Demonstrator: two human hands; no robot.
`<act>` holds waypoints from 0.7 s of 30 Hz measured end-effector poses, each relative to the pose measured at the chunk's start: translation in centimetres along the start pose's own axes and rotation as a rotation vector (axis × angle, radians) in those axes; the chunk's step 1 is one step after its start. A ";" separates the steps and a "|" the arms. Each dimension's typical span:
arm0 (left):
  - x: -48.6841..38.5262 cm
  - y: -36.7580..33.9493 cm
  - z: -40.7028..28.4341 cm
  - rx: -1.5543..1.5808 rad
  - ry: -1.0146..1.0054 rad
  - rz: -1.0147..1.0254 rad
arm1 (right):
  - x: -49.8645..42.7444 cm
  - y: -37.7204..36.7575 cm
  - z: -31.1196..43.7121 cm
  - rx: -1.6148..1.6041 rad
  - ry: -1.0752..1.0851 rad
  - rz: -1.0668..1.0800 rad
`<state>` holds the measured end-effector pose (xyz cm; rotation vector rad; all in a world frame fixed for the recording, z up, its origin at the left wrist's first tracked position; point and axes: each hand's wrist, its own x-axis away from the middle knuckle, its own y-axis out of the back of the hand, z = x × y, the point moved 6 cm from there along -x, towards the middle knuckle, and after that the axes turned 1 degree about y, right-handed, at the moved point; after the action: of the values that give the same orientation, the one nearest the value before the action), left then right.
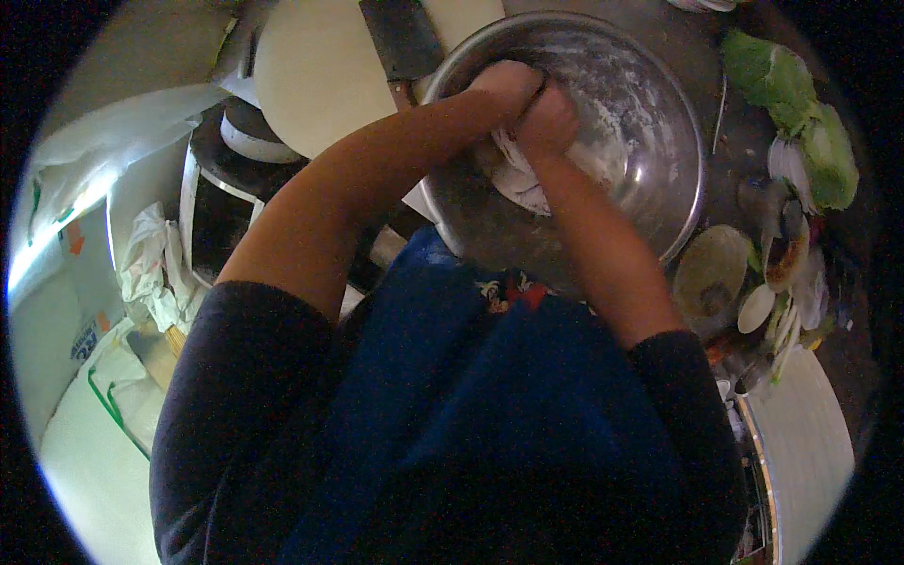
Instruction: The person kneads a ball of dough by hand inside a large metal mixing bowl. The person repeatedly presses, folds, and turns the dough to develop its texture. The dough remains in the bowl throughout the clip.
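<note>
A large stainless-steel bowl stands in front of me, its inner wall smeared with white, flour-like residue. Inside, a pale mass that looks like dough lies partly under my arms. My left hand and my right hand are together over the bowl, side by side and touching, above the far part of the mass. The right one looks curled like a fist. Their fingers are turned away and blurred, so I cannot see whether they grip any dough.
A cleaver lies on a round cutting board left of the bowl. On the right are leafy greens, a shallow oval dish and a white spoon. Crumpled plastic bags lie at the left.
</note>
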<state>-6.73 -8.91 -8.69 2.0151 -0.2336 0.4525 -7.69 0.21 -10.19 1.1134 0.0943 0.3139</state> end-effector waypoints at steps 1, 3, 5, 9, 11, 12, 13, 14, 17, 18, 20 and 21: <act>0.5 0.0 -0.1 0.004 0.030 0.014 | 0.2 0.6 0.3 0.021 0.052 -0.002; 1.8 0.2 -0.9 -0.047 -0.010 0.027 | 1.0 1.9 0.9 0.079 0.139 0.063; 5.4 -0.9 -2.2 -0.162 -0.131 0.106 | 3.0 3.4 1.3 0.070 0.169 0.195; 13.9 -3.7 -3.8 0.247 -0.209 0.193 | 9.4 8.1 0.2 -0.013 0.173 0.365; 16.0 -7.2 -5.0 0.174 -0.218 0.368 | 12.8 7.8 -0.5 0.166 0.116 0.540; 16.0 -8.0 -5.2 0.116 -0.227 0.324 | 13.7 7.7 -0.7 0.139 0.137 0.513; 15.8 -8.8 -5.4 0.055 -0.232 0.277 | 14.2 7.1 -1.0 0.110 0.160 0.485; 15.6 -9.4 -5.4 0.012 -0.243 0.255 | 14.7 6.3 -1.6 0.097 0.174 0.477; 13.9 -10.7 -4.6 -0.013 -0.137 0.248 | 13.3 2.0 -4.1 0.088 0.268 0.479; 13.5 -10.2 -5.0 0.054 -0.169 0.125 | 13.0 1.2 -4.9 0.171 0.334 0.386; 12.8 -8.9 -5.2 0.076 -0.176 -0.105 | 11.9 0.6 -5.3 0.220 0.551 0.067; 12.5 -8.6 -4.9 0.049 -0.148 -0.150 | 10.8 -0.1 -6.3 0.175 0.522 0.098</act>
<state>6.61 -0.18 -8.45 2.0995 -0.1616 0.2162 1.15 8.79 -12.16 1.1881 0.5389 0.6904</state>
